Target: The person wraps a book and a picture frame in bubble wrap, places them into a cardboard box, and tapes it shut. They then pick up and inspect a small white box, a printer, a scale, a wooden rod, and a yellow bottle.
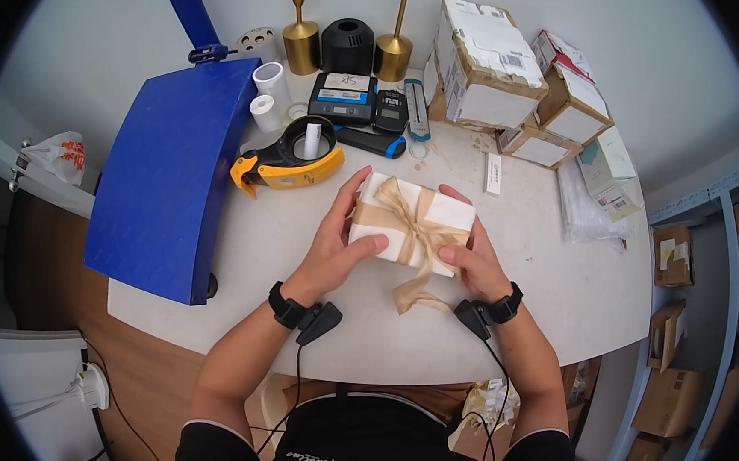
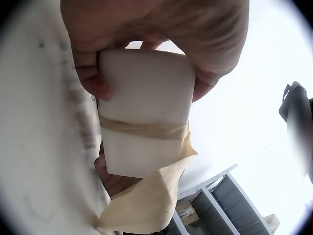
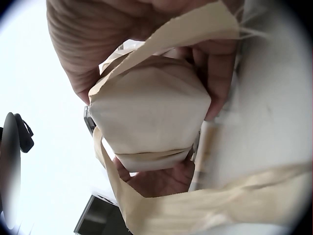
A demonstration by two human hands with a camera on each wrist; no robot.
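Note:
Between both hands is a white gift box, wrapped in a beige ribbon tied in a bow on its top. My left hand grips the left end, thumb on the top face and fingers along the far side. At the right end my right hand holds it the same way, its thumb over the near right corner by the ribbon. One ribbon tail hangs off the near side toward the table. In the left wrist view the box's end shows, crossed by a ribbon band; the right wrist view shows the opposite folded end.
A yellow and black tape dispenser lies behind the box on the white table. A blue slanted platform stands at the left. Cardboard boxes are stacked at the back right, with a small white box before them.

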